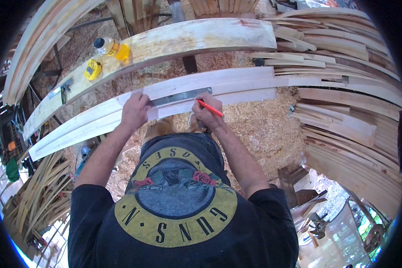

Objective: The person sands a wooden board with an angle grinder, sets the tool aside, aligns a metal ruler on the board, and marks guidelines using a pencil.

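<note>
A long pale board (pixel 98 113) lies across in front of me, with a flat metal strip (pixel 176 96) along it. My left hand (pixel 136 109) is closed at the strip's left end, its fingers bent and pressed down there. A red pencil or marker (pixel 210 108) is in my right hand (pixel 205 110), which rests by the strip's right part, at the board's near edge. The tip of the red tool is hidden by the fingers.
Beyond lies a thicker beam (pixel 174 42) bearing a yellow tape measure (pixel 93 69), a bottle of yellow liquid (pixel 112 48) and a small tool (pixel 65 91). Boards (pixel 353 156) are stacked at right. Thin offcuts (pixel 42 196) pile at lower left. Wood shavings (pixel 254 134) cover the ground.
</note>
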### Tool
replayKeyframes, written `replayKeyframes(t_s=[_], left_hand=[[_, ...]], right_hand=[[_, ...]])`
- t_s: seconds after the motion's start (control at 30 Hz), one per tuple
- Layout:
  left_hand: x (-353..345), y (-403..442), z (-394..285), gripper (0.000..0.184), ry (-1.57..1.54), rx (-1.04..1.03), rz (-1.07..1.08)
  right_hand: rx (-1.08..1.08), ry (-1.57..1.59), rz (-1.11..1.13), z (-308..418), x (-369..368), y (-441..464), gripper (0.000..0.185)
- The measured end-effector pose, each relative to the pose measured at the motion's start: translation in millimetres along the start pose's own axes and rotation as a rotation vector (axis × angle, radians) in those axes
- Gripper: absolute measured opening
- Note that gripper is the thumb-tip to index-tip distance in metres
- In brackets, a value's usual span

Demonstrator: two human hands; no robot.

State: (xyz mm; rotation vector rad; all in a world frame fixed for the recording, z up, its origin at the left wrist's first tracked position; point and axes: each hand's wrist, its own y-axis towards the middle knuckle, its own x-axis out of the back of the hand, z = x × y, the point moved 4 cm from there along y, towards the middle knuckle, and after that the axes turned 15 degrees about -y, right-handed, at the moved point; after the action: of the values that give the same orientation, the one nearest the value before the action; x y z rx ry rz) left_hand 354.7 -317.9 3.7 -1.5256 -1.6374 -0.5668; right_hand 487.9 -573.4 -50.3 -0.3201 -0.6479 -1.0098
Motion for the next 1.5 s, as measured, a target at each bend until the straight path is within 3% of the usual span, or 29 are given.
replayKeyframes(t_s=[0.53,0.73,0.83,1.03,1.23,1.27,1.37,1.5], left_hand=[[-2.3,-1.4,4.7,0.026,0.003,-0.047,-0.033],[-4.8,-1.9,7.9,0.026,0.018,-0.003,0.013],[-3.8,-0.6,7.6,0.026,0.034,-0.012,0.009],[-4.0,-1.6,7.4,0.026,0.009,-0.022,-0.008],[-1.5,-1.3,4.6,0.026,-0.025,-0.049,-0.028],[-1.3,-1.3,4.7,0.026,-0.032,-0.039,-0.023],[-2.9,-0.8,5.2,0.025,-0.007,-0.006,-0.010],[-3.4,-1.7,6.3,0.025,-0.018,-0.020,-0.025]], right_hand=[[-0.027,0.021,0.012,3.7,1.6,1.6,0.011],[0.091,0.012,-0.066,2.8,1.7,2.8,0.010],[-0.042,0.015,0.007,-9.1,4.7,-4.0,0.010],[-0.057,0.066,-0.009,-22.2,22.9,-17.8,0.010],[-0.110,0.172,-0.212,-28.4,52.2,-3.5,0.016],[-0.087,0.084,-0.213,-29.1,55.4,0.2,0.025],[-0.057,0.131,-0.194,-41.5,48.2,9.2,0.029],[-0.186,0.229,-0.094,-44.6,48.3,10.5,0.029]])
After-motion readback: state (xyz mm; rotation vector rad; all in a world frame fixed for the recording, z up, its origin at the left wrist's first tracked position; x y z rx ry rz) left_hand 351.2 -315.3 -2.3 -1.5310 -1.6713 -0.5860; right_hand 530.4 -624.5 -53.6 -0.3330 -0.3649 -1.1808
